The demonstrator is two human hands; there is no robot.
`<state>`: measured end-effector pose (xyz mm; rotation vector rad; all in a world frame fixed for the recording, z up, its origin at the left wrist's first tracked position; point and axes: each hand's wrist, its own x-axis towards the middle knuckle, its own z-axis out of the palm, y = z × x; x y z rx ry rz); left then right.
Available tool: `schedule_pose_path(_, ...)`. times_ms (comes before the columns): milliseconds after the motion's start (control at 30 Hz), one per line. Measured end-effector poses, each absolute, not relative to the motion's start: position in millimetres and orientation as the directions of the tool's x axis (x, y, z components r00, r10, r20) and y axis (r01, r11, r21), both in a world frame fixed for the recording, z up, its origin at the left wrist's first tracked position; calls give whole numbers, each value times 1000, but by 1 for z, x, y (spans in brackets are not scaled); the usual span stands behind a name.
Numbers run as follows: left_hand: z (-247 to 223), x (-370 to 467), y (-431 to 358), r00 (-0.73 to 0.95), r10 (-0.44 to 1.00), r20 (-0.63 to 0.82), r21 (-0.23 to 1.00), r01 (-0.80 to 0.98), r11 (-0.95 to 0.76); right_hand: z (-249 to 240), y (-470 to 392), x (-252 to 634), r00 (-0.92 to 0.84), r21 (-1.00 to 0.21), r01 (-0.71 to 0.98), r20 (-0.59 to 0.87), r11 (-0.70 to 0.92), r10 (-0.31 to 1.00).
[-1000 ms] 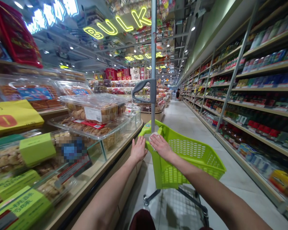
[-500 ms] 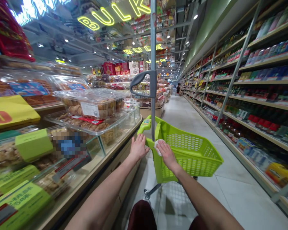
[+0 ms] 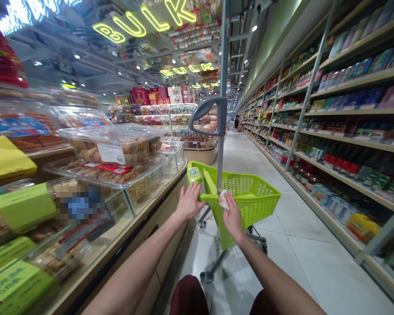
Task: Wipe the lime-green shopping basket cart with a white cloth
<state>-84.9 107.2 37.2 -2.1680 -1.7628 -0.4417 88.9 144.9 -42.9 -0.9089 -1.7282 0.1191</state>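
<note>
A bright green shopping cart (image 3: 259, 201) stands in front of me, its near end turned toward my hands. My left hand (image 3: 189, 203) rests on the cart's near left edge, fingers apart and nothing in its grasp. In my right hand (image 3: 231, 214) is a crumpled white cloth (image 3: 223, 200), held against the cart's near rim beside the upright pole. That grey pole (image 3: 220, 162) rises from the cart and carries a looped grey handle (image 3: 208, 116) above both hands.
On the left runs a counter (image 3: 160, 201) stacked with clear boxes of baked goods (image 3: 114, 144). Tall stocked shelves (image 3: 348, 144) line the right side. A person (image 3: 237, 123) is far down the tiled aisle. My knees show at the bottom.
The cart has turned, its far end swinging left and its wheels showing more. My right hand has shifted slightly right and down with the cloth, its fingers more closed. The pole appears farther right.
</note>
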Motion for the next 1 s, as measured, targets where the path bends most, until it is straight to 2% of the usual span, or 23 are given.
schedule_pose_path(133,28,-87,116,235,882,409,-66,971,-228,-30,128,75,-224,-375,505,813,777,538)
schedule_pose_path(200,24,-79,116,231,872,432,-77,973,-220,-22,130,79,-246,-345,543,806,765,538)
schedule_pose_path(333,21,-58,111,249,866,435,-73,968,-241,-1,142,103,-286,-381,576,735,723,615)
schedule_pose_path(433,23,-44,109,290,859,421,-67,955,-290,14,141,112,-242,-452,566,708,689,663)
schedule_pose_path(600,30,-35,113,328,861,388,-65,942,-329,21,131,115,-245,-403,568,750,717,615)
schedule_pose_path(800,33,-33,123,285,892,352,-75,958,-277,19,145,138,-101,-492,612,728,620,678)
schedule_pose_path(933,27,-17,123,255,885,390,-38,965,-261,28,147,127,-152,-420,632,757,651,635)
schedule_pose_path(1000,27,-15,122,291,871,395,-28,952,-305,30,148,126,-173,-384,655,763,651,623)
